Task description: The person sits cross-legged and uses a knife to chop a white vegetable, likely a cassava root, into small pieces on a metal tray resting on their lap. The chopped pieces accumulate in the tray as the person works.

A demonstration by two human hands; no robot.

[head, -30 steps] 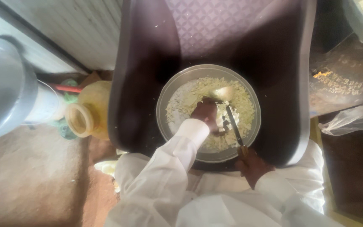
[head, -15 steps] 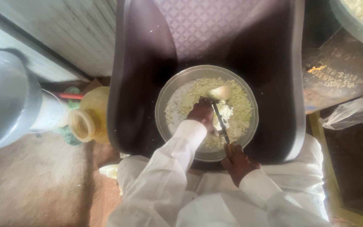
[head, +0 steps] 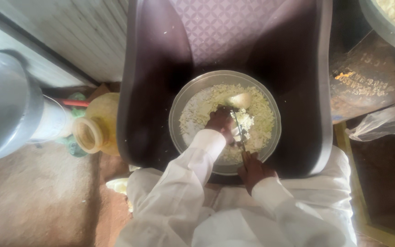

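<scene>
- At centre frame, a person in white sleeves works over a round metal bowl [head: 181, 120] of pale chopped vegetable [head: 261, 114], the bowl resting on the seat of a dark plastic chair [head: 152, 82].
- Over the last second the knife [head: 238, 130] has swung from a slant toward the lower right to nearly upright in the frame, and the right hand [head: 254, 168] has drawn in from the bowl's lower right to its near rim, a sign that the cutting is carrying on in short strokes.
- The left hand [head: 220, 122] has barely shifted; it sits curled, fingers together, on the pile in the middle of the bowl, touching the pieces beside the blade. Whether it pinches a piece cannot be told.
- The right hand is clamped around the knife handle at the bowl's lower edge, blade pointing up into the heap.
- A larger uncut pale piece [head: 239, 99] lies just above the left hand, inside the bowl.
- At left of frame, a yellow plastic jug [head: 98, 128] lies on the ground near a large metal pot [head: 1, 105]; at upper right, another vessel [head: 389, 27] holds more pale food.
</scene>
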